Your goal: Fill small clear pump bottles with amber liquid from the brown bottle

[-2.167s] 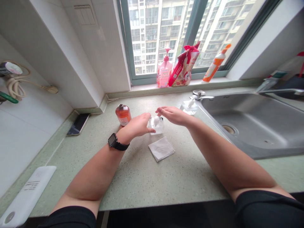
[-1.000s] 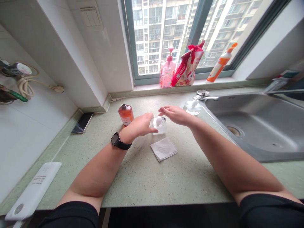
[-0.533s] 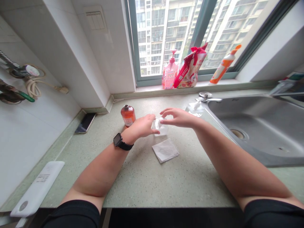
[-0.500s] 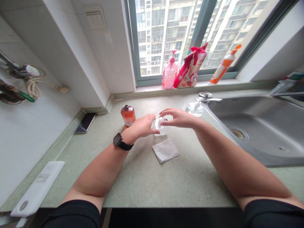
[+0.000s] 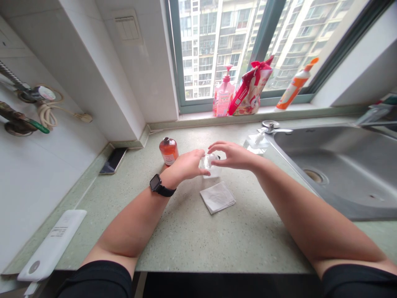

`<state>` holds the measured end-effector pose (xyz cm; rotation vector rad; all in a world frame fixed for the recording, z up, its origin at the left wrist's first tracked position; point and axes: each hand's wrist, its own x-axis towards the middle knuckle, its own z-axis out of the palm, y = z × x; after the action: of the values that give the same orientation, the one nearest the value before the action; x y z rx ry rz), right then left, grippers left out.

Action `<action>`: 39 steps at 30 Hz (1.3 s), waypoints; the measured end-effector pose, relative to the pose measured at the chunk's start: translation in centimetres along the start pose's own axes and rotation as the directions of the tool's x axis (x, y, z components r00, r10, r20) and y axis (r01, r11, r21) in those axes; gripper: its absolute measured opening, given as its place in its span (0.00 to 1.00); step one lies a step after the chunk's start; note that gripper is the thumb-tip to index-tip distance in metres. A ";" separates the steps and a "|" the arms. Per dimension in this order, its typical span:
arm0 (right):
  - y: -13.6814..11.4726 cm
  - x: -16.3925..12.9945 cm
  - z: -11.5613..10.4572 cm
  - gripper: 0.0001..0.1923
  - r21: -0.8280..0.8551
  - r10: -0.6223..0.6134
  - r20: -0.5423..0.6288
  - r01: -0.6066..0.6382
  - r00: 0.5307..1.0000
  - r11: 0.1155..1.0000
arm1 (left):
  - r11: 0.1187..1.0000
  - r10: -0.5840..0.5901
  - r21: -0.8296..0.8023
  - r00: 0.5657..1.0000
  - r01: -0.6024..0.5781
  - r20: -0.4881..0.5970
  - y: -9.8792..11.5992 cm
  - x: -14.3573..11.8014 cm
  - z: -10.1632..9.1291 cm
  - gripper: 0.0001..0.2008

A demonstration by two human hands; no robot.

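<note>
A clear, square-looking bottle (image 5: 212, 170) stands on the counter between my hands. My left hand (image 5: 187, 164) wears a black watch and is closed around the bottle's left side, thumb in front. My right hand (image 5: 234, 155) reaches in from the right, with curved thumb and fingers around the bottle's top. Something small and dark shows beside the right fingers; I cannot make out what it is. Just in front of the bottle lies a folded white tissue (image 5: 217, 198). Behind my left hand stands an amber bottle (image 5: 169, 152) with a narrow dark neck and no pump.
A clear dispenser with a white pump (image 5: 257, 143) stands near the faucet (image 5: 274, 128), beside the steel sink (image 5: 335, 165). A phone (image 5: 113, 160) and a white power strip (image 5: 52, 244) lie left. Pink pump bottle (image 5: 223, 97), red bag (image 5: 252, 91) and orange bottle (image 5: 294, 89) line the sill.
The view has shifted slightly. Both hands stay at the clear bottle, with only slight finger movement around its top.
</note>
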<state>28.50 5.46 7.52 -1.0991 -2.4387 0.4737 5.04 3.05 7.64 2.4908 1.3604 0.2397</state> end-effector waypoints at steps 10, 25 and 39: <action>-0.2 0.2 0.3 0.09 -0.077 -0.004 -0.024 0.002 1.000 0.997 | 0.999 0.021 -0.025 1.000 -0.022 -0.019 -0.2 0.1 0.2 0.28; -0.8 0.1 0.6 0.11 -0.189 0.088 -0.019 -0.090 0.996 0.978 | 0.998 -0.003 -0.064 1.000 0.002 -0.015 -0.1 0.2 0.2 0.28; 2.3 0.0 -0.2 0.22 0.216 0.203 -0.671 -0.074 0.713 0.974 | 0.999 -0.034 -0.038 0.871 0.017 -0.491 1.8 -4.1 -6.7 0.27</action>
<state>30.02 6.88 6.61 -1.1287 -1.6294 0.2434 2.41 -0.12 14.50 2.4779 1.5482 0.9393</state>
